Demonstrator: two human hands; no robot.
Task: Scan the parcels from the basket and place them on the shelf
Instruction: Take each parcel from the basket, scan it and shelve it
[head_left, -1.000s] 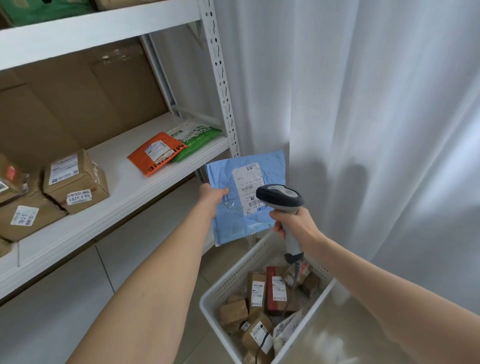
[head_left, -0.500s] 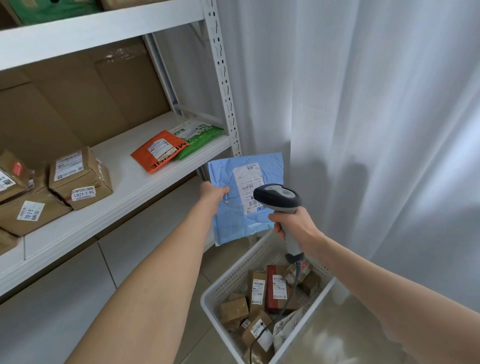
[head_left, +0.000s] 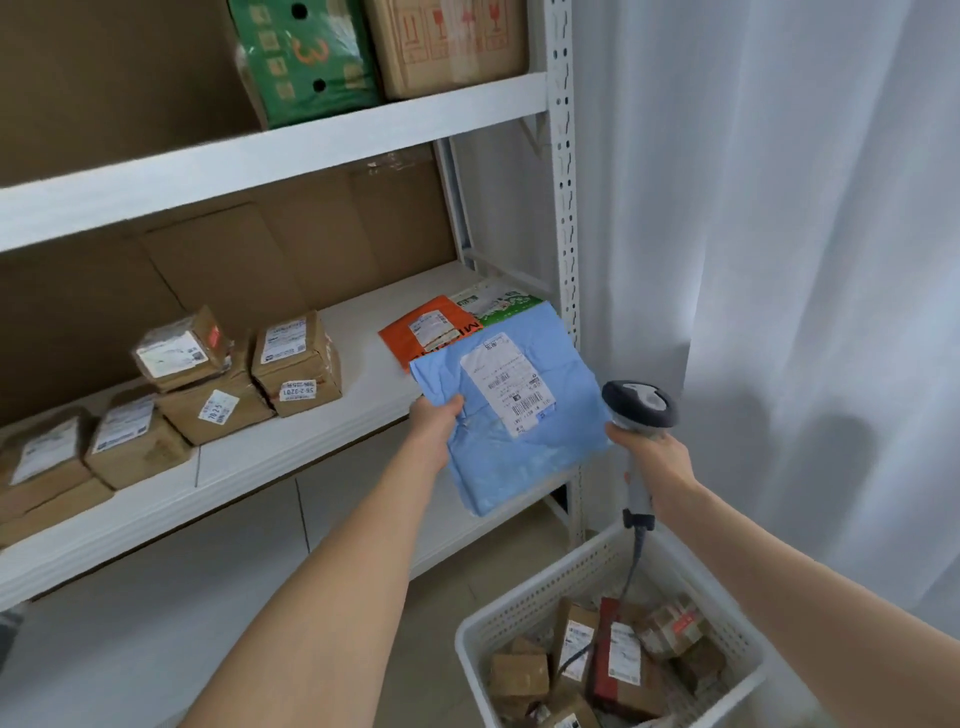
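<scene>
1 parcel — left grip pinches its edge.

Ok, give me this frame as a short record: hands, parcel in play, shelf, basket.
left hand: grips the blue mailer at its left edge
right hand: holds the scanner by its handle, head beside the mailer's right edge
blue mailer: in the air in front of the middle shelf, label towards the camera
middle shelf: brown boxes at left; orange mailer and green-white mailer at right
basket: on the floor, small parcels inside
stage: blue mailer not yet laid on the shelf
</scene>
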